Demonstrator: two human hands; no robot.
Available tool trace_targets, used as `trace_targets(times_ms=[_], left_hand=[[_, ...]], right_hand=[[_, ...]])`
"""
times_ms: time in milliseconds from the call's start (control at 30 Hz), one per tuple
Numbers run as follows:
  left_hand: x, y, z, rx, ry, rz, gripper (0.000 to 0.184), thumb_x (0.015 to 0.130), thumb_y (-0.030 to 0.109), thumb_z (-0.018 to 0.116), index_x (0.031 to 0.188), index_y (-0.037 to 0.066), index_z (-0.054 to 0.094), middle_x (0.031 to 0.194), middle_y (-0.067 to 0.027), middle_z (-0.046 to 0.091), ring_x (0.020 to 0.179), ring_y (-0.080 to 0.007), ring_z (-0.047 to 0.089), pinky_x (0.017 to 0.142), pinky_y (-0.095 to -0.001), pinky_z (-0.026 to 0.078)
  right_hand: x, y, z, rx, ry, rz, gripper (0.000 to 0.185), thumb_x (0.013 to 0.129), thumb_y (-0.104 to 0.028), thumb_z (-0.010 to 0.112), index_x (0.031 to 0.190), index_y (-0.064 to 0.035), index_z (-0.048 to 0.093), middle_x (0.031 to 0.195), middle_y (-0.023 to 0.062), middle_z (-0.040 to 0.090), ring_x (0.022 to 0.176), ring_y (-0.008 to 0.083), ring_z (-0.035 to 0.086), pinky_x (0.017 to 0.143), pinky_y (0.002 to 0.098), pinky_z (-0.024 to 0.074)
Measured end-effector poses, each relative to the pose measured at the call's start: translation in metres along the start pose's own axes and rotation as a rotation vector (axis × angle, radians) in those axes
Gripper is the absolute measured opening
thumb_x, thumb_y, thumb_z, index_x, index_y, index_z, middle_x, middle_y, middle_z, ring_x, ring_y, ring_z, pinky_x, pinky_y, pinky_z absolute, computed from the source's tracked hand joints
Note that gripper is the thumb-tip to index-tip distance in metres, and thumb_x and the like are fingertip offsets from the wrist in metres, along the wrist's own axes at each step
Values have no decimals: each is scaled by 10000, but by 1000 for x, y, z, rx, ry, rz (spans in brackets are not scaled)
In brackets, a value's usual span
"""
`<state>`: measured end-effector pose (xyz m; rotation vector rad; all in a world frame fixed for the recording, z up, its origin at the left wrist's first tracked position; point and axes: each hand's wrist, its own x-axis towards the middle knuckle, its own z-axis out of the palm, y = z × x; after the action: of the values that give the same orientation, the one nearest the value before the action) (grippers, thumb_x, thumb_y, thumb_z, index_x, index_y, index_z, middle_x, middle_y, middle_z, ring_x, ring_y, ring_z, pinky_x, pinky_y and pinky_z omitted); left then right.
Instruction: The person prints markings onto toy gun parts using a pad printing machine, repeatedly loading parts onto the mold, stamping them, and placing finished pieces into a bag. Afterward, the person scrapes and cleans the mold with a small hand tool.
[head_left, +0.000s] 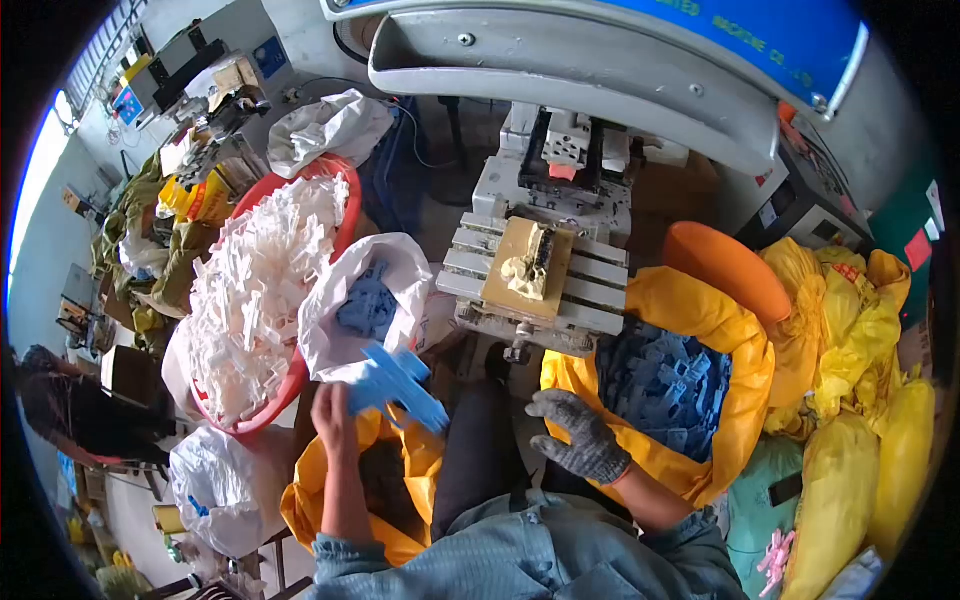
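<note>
Over the thigh (pixel 485 440), air is free between blue pieces (pixel 388 382) and right hand (pixel 584 438); the machine bed (pixel 597 287) blocks ahead.

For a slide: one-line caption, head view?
Left hand holds blue pieces; gloved right hand, open, beside an orange-yellow sack of blue parts.

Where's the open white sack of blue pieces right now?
In the head view, the white sack is left of centre, between the red basin and the machine's slotted table, just beyond the left hand and the blue pieces it holds.
</note>
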<state>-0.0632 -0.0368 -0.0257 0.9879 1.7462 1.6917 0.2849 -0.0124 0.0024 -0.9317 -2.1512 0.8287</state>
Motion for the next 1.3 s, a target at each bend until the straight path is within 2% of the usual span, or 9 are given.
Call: trace_targets(times_ms=[133, 233, 300, 333, 533, 767, 1067, 1233, 1300], left_hand=[[72, -50, -4, 6, 163, 62, 181, 904, 179, 531, 924, 4, 572, 749, 39, 490, 696, -40, 413, 609, -207, 361], [106, -103, 4, 9, 251, 124, 282, 893, 195, 550, 1092, -4, 531, 883, -30, 548, 732, -94, 479, 663, -235, 416], [113, -130, 12, 195, 319, 191, 432, 868, 179, 585, 1245, 25, 439, 1091, -106, 543, 836, -174, 533, 759, -276, 449], [106, -122, 18, 293, 198, 112, 528, 840, 147, 614, 1307, 60, 386, 1221, -133, 492, 943, -227, 531, 819, -310, 449], [74, -75, 92, 377, -77, 322, 241, 739, 45, 634, 979, 34, 610, 1008, -127, 597, 990, -290, 540, 872, -357, 411], [57, -55, 104, 331, -214, 157, 163, 764, 52, 602, 923, 29, 628, 941, -132, 613, 932, -302, 565, 832, -351, 429], [36, -97, 67, 247, -280, 8, 136, 791, 38, 592, 914, -4, 629, 856, -112, 618, 797, -203, 599, 739, -285, 468], [22, -119, 38, 233, -262, -26, 133, 800, 44, 589, 920, 1, 629, 834, -77, 627, 794, -147, 599, 728, -261, 464], [17, -126, 27, 239, -255, -52, 130, 798, 39, 592, 917, -2, 628, 841, -73, 630, 797, -142, 600, 733, -262, 464]], right_hand=[[-12, 6, -11, -41, -14, 107, 385, 730, -145, 690, 1090, -76, 571, 1117, 134, 546, 1086, 309, 497, 937, 381, 398], [-10, 6, -20, -55, -17, 131, 358, 725, -125, 687, 1062, -70, 578, 1087, 137, 549, 1054, 306, 509, 915, 379, 413], [-11, 7, -24, -117, -5, 166, 275, 740, -117, 673, 998, -57, 601, 1005, 127, 583, 980, 295, 548, 865, 374, 445], [-10, 6, -28, -118, -11, 177, 275, 740, -117, 673, 998, -57, 601, 1005, 127, 583, 980, 295, 548, 865, 374, 445], [27, -9, -62, -153, 153, 152, 70, 783, -56, 612, 848, -34, 623, 861, 110, 619, 821, 266, 590, 755, 342, 486], [44, -18, -76, -276, 150, 123, 117, 749, 19, 611, 855, -26, 591, 852, 119, 623, 789, 251, 608, 727, 316, 498], [44, -16, -97, -332, 302, 185, 104, 764, -15, 608, 868, -21, 610, 871, 106, 623, 811, 246, 605, 745, 316, 494], [38, 25, -124, 330, 645, 353, 92, 854, -28, 551, 922, -11, 610, 900, 57, 625, 866, 159, 606, 741, 256, 489], [46, 33, -133, 225, 616, 379, 83, 843, -27, 574, 916, -10, 610, 904, 47, 623, 860, 134, 599, 764, 247, 485]])
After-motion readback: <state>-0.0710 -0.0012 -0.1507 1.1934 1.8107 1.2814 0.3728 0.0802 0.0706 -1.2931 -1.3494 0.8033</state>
